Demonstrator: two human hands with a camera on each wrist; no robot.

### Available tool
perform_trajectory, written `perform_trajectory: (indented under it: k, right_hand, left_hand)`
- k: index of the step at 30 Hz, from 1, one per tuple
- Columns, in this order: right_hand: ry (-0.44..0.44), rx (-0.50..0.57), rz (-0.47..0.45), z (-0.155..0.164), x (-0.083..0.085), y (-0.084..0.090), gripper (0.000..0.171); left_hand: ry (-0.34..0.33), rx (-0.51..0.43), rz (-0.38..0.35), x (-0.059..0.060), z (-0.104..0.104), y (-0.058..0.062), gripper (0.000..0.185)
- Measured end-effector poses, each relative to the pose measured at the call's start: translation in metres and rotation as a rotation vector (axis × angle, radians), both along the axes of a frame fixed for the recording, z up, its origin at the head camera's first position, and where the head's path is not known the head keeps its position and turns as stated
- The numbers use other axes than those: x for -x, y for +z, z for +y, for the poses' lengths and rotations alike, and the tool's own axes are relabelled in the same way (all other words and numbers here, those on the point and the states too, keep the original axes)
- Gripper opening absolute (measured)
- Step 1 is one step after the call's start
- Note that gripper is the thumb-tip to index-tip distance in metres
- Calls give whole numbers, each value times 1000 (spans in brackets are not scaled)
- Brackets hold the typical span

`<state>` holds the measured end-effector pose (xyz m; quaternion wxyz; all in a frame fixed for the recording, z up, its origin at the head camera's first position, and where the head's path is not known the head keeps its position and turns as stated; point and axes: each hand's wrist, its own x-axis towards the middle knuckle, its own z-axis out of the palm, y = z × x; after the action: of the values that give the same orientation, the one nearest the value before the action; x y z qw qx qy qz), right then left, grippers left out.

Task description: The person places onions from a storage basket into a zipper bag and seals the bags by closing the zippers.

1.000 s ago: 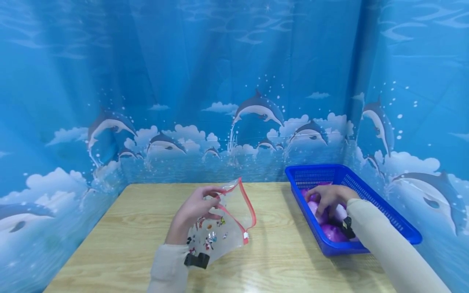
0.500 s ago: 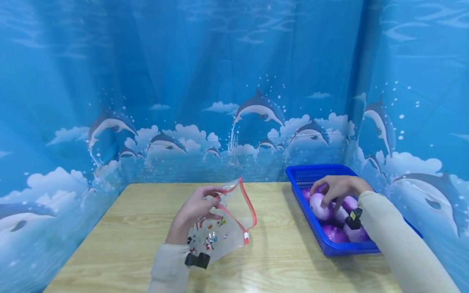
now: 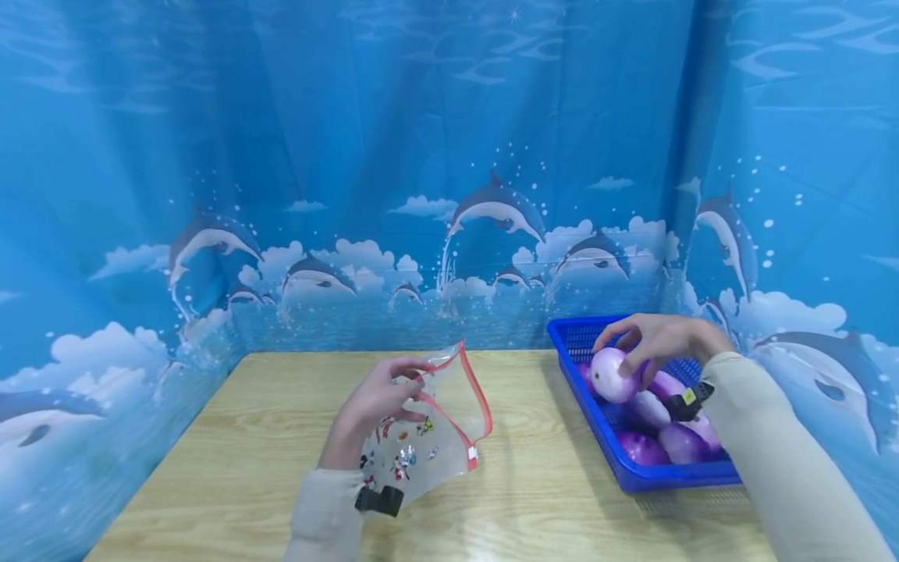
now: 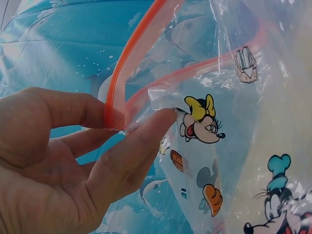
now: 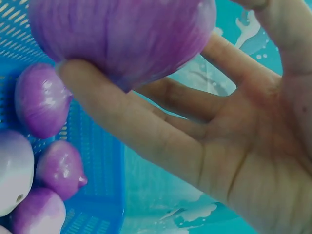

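Note:
My left hand [image 3: 372, 402] pinches the rim of a clear zipper bag [image 3: 449, 460] with a red edge and cartoon prints. In the left wrist view, thumb and fingers hold the bag's film [image 4: 200, 161] beside the red strip. The bag's mouth gapes toward the right, its white slider [image 3: 472, 453] at the near corner. My right hand [image 3: 660, 339] grips a pale purple onion [image 3: 611, 376] just above the blue basket. In the right wrist view the held onion [image 5: 122, 39] is cut off by the top edge. Several more onions [image 3: 642, 449] lie in the basket, partly behind my right hand and wrist.
The blue plastic basket [image 3: 600, 443] with slotted walls stands at the right of the wooden table [image 3: 281, 421]. A dolphin-print curtain [image 3: 393, 156] hangs behind the table and along both sides. Bare tabletop lies between bag and basket.
From down among the onions, my right hand has risen with one onion in its fingers, uncovering others in the basket. My left hand and the bag have stayed in place.

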<state>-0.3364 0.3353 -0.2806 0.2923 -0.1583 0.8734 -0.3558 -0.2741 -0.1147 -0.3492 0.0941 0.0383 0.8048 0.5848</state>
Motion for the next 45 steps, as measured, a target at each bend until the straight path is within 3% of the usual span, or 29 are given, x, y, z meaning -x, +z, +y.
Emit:
perform_trajectory:
  k: [10,18,35,45]
  right_hand:
    - [55,-32,56,-29,1,6,58]
    - [103,18,52,-65,6,4,60]
    - [245,121,117,-116,6,-10,58]
    - [269,141,152,-134,1,-17,59]
  left_hand:
    - [6,-2,-5,-4,-1,-2,34]
    - [7,1,-9,-4,-2,-2,34]
    - [18,-7,-20,0,-4,1,35]
    - [-2,-8,1,1,-2,0,35]
